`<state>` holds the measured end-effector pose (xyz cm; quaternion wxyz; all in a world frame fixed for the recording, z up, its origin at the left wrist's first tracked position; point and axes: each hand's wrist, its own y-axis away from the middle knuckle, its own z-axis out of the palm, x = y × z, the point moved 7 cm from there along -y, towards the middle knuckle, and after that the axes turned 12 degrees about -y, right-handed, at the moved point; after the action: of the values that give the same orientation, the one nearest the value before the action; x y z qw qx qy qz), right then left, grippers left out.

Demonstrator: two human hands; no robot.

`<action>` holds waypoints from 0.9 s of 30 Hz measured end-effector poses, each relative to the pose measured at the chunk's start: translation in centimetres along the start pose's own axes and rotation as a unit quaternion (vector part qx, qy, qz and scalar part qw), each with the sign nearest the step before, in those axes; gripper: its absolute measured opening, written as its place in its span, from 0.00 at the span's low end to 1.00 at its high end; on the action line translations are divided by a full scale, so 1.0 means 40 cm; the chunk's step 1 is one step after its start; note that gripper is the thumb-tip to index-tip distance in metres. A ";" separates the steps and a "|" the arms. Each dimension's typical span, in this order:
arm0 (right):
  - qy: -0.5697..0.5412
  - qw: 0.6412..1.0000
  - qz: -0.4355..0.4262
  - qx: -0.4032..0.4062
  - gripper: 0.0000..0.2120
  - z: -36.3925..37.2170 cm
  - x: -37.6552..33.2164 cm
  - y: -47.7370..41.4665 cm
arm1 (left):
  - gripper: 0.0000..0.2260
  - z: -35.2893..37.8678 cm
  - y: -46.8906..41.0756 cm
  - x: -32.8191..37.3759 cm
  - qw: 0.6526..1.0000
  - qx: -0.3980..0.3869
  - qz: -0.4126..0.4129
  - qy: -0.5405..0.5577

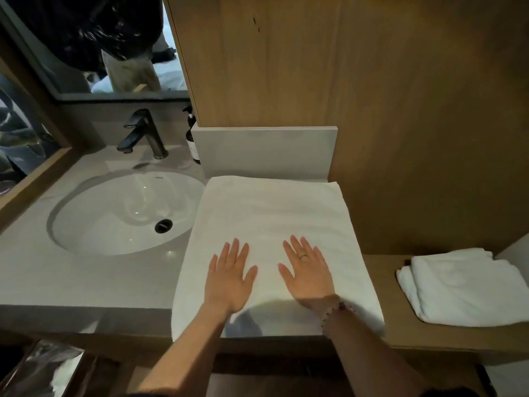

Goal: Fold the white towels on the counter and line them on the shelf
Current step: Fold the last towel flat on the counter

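towel (272,213) flat on counter (86,282), near edge overhanging; left hand (229,279), right hand (307,272) fingers spread flat.

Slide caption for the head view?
Left hand and right hand flat on white towel beside sink; folded towels on shelf.

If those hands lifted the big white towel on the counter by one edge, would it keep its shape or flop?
Probably flop: the white towel is soft cloth, and its near edge droops over the counter front. Likely light for its size, as it lies thin and flat under the left hand and right hand.
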<state>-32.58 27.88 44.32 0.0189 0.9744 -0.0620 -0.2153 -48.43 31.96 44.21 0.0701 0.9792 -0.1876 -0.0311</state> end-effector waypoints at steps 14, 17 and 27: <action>-0.009 0.979 0.180 0.099 0.29 -0.171 0.187 -0.025 | 0.26 -0.047 -0.035 -0.093 0.989 -0.019 -0.146 0.012; -0.015 0.991 0.086 0.105 0.27 -0.167 0.079 -0.077 | 0.25 -0.088 -0.100 -0.028 0.998 -0.005 -0.058 0.009; 0.020 1.000 -0.020 -0.013 0.30 0.003 -0.041 -0.283 | 0.25 -0.064 -0.315 0.044 0.996 -0.022 0.073 -0.041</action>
<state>-32.82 39.33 44.15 0.0285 0.9791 -0.0397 -0.1972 -42.01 43.20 44.81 0.0855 0.9592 -0.2602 -0.0704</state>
